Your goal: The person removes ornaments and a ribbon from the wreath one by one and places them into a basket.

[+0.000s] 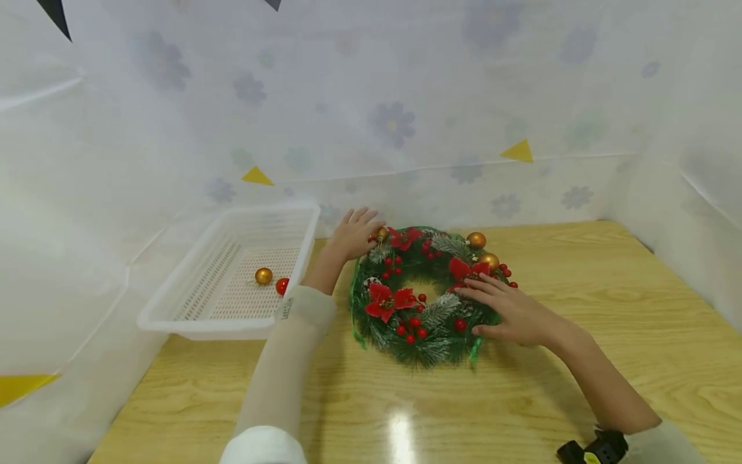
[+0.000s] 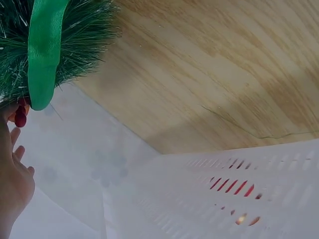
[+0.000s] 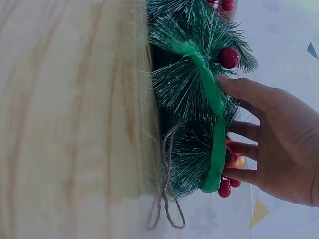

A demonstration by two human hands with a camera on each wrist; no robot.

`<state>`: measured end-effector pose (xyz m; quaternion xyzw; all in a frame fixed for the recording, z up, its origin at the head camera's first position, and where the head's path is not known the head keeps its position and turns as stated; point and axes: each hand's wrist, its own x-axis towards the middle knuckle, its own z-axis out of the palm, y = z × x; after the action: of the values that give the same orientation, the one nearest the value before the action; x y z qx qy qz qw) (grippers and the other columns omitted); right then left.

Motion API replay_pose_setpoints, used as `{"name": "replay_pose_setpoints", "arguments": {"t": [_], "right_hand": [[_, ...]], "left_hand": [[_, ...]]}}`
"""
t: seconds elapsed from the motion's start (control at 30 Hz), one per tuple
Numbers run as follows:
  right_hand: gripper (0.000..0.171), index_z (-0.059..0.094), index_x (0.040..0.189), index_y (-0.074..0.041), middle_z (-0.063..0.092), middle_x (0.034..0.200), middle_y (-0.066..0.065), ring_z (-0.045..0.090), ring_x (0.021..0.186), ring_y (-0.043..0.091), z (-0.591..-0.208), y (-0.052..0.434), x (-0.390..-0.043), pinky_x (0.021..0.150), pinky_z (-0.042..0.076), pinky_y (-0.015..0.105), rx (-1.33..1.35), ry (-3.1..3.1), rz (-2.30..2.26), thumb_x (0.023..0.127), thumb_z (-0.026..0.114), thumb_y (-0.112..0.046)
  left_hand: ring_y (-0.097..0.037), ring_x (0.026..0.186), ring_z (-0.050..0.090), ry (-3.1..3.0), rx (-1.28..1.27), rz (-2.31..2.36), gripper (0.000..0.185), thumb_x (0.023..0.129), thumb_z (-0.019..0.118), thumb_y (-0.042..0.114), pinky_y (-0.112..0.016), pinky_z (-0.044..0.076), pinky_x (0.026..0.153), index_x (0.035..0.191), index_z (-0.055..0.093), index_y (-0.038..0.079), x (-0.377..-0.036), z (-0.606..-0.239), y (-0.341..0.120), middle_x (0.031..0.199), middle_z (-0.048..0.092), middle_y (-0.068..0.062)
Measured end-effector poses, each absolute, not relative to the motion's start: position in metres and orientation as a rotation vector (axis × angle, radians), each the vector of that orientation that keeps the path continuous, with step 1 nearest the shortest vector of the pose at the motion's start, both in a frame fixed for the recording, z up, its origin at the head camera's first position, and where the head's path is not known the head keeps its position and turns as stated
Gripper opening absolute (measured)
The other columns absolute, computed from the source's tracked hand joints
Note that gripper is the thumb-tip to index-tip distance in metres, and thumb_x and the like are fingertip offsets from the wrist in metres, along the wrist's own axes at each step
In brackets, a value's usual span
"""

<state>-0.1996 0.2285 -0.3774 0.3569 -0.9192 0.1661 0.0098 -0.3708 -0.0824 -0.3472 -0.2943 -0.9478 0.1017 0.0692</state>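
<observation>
Wreath (image 1: 426, 293) flat on the bench (image 1: 608, 335), right hand (image 1: 513, 312) resting flat on its near right side, fingers straight, left hand (image 1: 353, 233) fingers relaxed touching its far left edge, basket (image 1: 191, 322) left of wreath.

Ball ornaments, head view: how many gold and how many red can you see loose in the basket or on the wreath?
Gold ball ornaments: 4, one in the basket, three on the wreath
Red ball ornaments: 1, in the basket
Total: 5
</observation>
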Motion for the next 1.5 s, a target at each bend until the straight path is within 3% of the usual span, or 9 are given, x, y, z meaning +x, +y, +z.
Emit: {"name": "replay_pose_setpoints", "arguments": {"t": [0.2, 0.43, 0.73, 1.17, 1.5], "right_hand": [[0.069, 0.035, 0.142, -0.009, 0.028, 0.144, 0.018, 0.018, 0.13, 0.045, -0.377, 0.229, -0.2, 0.094, 0.023, 0.068, 1.098, -2.875, 0.503, 0.086, 0.063, -0.038], [0.068, 0.035, 0.142, -0.01, 0.028, 0.144, 0.018, 0.018, 0.13, 0.045, -0.378, 0.229, -0.199, 0.094, 0.023, 0.068, 1.096, -2.875, 0.506, 0.087, 0.062, -0.038], [0.068, 0.036, 0.141, -0.009, 0.029, 0.143, 0.019, 0.019, 0.13, 0.046, -0.378, 0.227, -0.2, 0.094, 0.024, 0.067, 1.102, -2.873, 0.498, 0.087, 0.061, -0.04], [0.067, 0.036, 0.142, -0.01, 0.029, 0.144, 0.019, 0.019, 0.13, 0.045, -0.38, 0.225, -0.203, 0.094, 0.023, 0.067, 1.11, -2.864, 0.496, 0.087, 0.06, -0.041], [0.068, 0.036, 0.141, -0.009, 0.03, 0.143, 0.02, 0.019, 0.129, 0.046, -0.379, 0.225, -0.203, 0.094, 0.023, 0.067, 1.101, -2.867, 0.495, 0.087, 0.061, -0.04]], "left_hand": [[-0.023, 0.13, 0.031, -2.841, -0.917, 0.294, 0.048, 0.095, 0.052, 0.029, -0.044, 0.007, 0.11, 0.14, 0.04, 0.018, -0.371, -0.347, -0.08, 0.135, 0.047, -0.003], [-0.023, 0.123, 0.04, -2.75, -0.968, 0.261, 0.046, 0.094, 0.055, 0.027, -0.047, 0.014, 0.108, 0.137, 0.044, 0.021, -0.371, -0.351, -0.081, 0.126, 0.055, -0.004], [-0.025, 0.123, 0.04, -2.673, -0.992, 0.111, 0.035, 0.09, 0.061, 0.021, -0.044, 0.013, 0.109, 0.122, 0.052, 0.01, -0.369, -0.353, -0.086, 0.125, 0.054, -0.009], [-0.026, 0.115, 0.046, -2.6, -1.036, 0.182, 0.037, 0.089, 0.062, 0.022, -0.045, 0.015, 0.109, 0.125, 0.057, 0.015, -0.361, -0.341, -0.094, 0.119, 0.057, -0.007], [-0.026, 0.109, 0.05, -2.502, -1.067, 0.215, 0.035, 0.084, 0.068, 0.02, -0.043, 0.024, 0.106, 0.118, 0.061, 0.012, -0.35, -0.331, -0.105, 0.109, 0.06, -0.008]]}}
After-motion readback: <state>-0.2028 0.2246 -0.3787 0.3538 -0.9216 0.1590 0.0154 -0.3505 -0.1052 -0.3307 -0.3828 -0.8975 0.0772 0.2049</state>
